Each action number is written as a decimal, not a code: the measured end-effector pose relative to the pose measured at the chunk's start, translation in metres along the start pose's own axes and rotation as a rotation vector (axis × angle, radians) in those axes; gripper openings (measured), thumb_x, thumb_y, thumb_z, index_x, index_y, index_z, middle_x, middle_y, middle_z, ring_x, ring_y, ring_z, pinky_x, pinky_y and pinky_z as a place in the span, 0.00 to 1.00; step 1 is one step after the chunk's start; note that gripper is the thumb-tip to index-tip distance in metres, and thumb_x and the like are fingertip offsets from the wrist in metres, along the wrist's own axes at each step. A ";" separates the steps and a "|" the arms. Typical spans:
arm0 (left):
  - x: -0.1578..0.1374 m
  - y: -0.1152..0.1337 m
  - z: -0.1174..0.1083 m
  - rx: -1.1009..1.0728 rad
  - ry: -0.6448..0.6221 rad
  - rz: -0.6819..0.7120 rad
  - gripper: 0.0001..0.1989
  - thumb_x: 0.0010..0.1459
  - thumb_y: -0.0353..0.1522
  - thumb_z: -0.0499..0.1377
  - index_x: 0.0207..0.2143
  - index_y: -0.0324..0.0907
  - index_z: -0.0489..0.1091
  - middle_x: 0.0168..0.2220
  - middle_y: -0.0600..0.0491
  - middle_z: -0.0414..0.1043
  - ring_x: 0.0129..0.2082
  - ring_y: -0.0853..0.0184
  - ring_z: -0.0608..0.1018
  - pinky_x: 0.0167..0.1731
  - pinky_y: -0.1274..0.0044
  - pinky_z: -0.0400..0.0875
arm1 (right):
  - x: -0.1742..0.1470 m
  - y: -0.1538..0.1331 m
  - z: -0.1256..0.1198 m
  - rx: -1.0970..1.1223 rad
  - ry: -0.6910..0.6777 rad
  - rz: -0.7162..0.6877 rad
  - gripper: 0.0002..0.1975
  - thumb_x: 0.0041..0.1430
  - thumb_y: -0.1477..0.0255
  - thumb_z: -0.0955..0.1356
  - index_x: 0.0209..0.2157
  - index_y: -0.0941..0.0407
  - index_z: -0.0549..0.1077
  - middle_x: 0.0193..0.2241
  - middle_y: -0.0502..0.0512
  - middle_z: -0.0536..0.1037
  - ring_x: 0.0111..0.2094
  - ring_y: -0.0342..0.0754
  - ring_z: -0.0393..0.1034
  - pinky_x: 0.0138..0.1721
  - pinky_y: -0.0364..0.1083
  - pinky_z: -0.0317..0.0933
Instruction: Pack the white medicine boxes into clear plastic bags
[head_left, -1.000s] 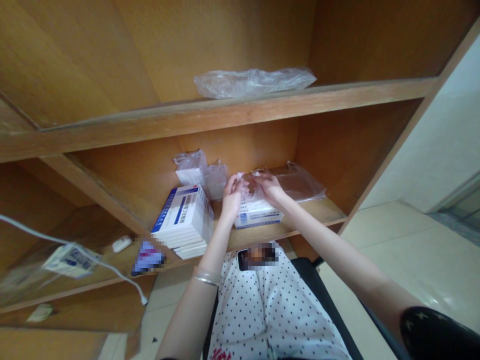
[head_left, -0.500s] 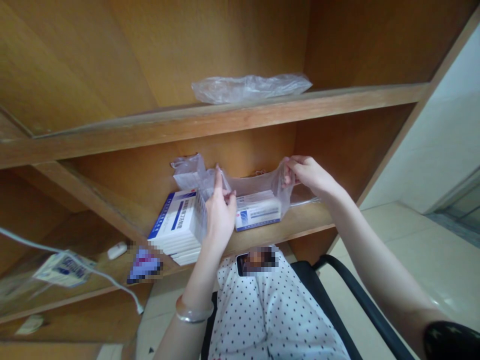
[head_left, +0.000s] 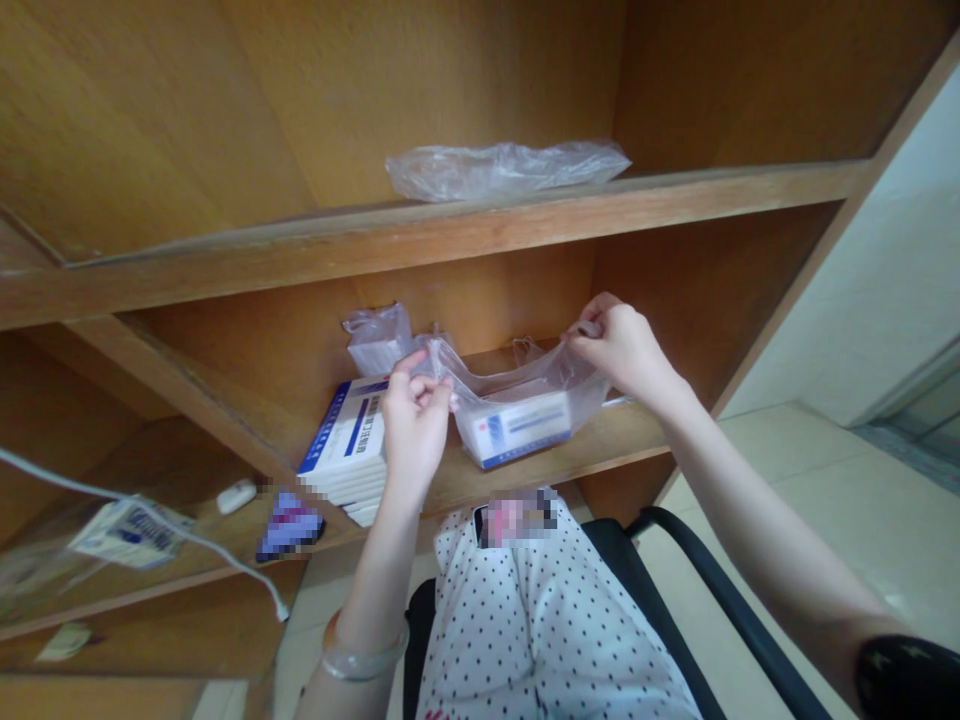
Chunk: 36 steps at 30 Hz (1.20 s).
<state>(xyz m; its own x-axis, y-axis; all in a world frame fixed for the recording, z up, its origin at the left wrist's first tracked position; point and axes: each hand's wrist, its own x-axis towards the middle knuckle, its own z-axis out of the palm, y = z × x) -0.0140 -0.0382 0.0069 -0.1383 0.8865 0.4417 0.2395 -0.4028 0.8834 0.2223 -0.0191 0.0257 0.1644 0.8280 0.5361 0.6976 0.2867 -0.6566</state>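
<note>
A clear plastic bag (head_left: 495, 380) is stretched between my two hands on the middle shelf. White-and-blue boxes (head_left: 525, 430) show through its front. My left hand (head_left: 416, 420) pinches the bag's left edge, its fingertips closed on the film. At the upper right edge, my right hand (head_left: 619, 340) grips the plastic between thumb and fingers. Left of the bag rises a stack of white-and-blue boxes (head_left: 349, 435), partly hidden behind my left hand. Another bagged bundle (head_left: 379, 340) sits behind that stack.
A crumpled clear bag (head_left: 506, 170) lies on the shelf above. On the lower left are a white cable (head_left: 202, 545), a small white object (head_left: 236, 496) and a printed packet (head_left: 131, 533). A phone (head_left: 480, 525) rests on my lap; a black chair armrest (head_left: 720, 590) stands at right.
The bag now covers the front of the boxes, which stood partly outside it before. My left hand has moved left and its fingers have closed on the edge; my right has risen slightly.
</note>
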 end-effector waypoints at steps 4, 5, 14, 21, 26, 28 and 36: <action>-0.008 -0.005 0.001 0.076 -0.023 0.041 0.19 0.53 0.30 0.57 0.49 0.39 0.60 0.24 0.58 0.69 0.26 0.72 0.72 0.33 0.78 0.66 | -0.009 -0.028 -0.004 -0.158 -0.118 -0.269 0.09 0.49 0.75 0.67 0.35 0.59 0.69 0.38 0.62 0.71 0.40 0.56 0.66 0.41 0.52 0.58; -0.010 -0.006 0.001 0.083 -0.026 0.044 0.19 0.53 0.30 0.57 0.49 0.40 0.60 0.24 0.58 0.69 0.26 0.72 0.72 0.33 0.78 0.66 | -0.010 -0.034 0.000 -0.136 -0.262 -0.336 0.07 0.49 0.77 0.66 0.34 0.58 0.69 0.36 0.60 0.72 0.39 0.54 0.66 0.41 0.51 0.58; -0.024 -0.004 0.001 0.099 -0.022 0.079 0.18 0.55 0.32 0.57 0.48 0.44 0.61 0.27 0.56 0.70 0.28 0.70 0.72 0.34 0.76 0.67 | 0.006 -0.015 0.071 0.024 -1.019 -0.338 0.16 0.43 0.78 0.68 0.39 0.58 0.74 0.37 0.55 0.76 0.35 0.48 0.69 0.37 0.44 0.59; -0.029 0.000 -0.002 0.093 -0.007 0.062 0.18 0.55 0.32 0.56 0.49 0.44 0.61 0.28 0.55 0.71 0.28 0.69 0.73 0.35 0.75 0.68 | 0.016 -0.005 0.071 0.018 -1.242 -0.253 0.31 0.32 0.70 0.75 0.44 0.59 0.72 0.41 0.56 0.75 0.38 0.51 0.69 0.37 0.46 0.62; -0.030 0.006 -0.002 0.060 -0.015 0.059 0.16 0.56 0.31 0.55 0.48 0.44 0.62 0.25 0.57 0.69 0.26 0.70 0.73 0.32 0.76 0.68 | 0.012 -0.003 0.068 0.034 -1.161 -0.347 0.28 0.31 0.71 0.75 0.41 0.58 0.73 0.34 0.53 0.76 0.34 0.50 0.69 0.34 0.45 0.60; -0.030 0.007 -0.002 0.044 -0.019 0.057 0.16 0.57 0.31 0.55 0.48 0.43 0.61 0.23 0.57 0.68 0.25 0.70 0.73 0.31 0.77 0.68 | 0.013 -0.006 0.064 0.034 -1.150 -0.367 0.29 0.31 0.71 0.75 0.42 0.57 0.73 0.35 0.53 0.76 0.35 0.50 0.68 0.34 0.45 0.60; -0.024 0.011 -0.002 0.027 -0.013 0.055 0.15 0.57 0.30 0.55 0.47 0.42 0.61 0.23 0.58 0.68 0.23 0.71 0.73 0.27 0.79 0.68 | 0.018 -0.008 0.070 0.028 -1.084 -0.315 0.34 0.25 0.72 0.76 0.42 0.56 0.72 0.35 0.51 0.75 0.36 0.50 0.68 0.35 0.44 0.59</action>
<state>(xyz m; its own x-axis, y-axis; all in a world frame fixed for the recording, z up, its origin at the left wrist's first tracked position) -0.0100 -0.0646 0.0059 -0.1118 0.8663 0.4869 0.2719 -0.4446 0.8534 0.1707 0.0266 0.0038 -0.7175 0.6944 -0.0544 0.5830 0.5560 -0.5924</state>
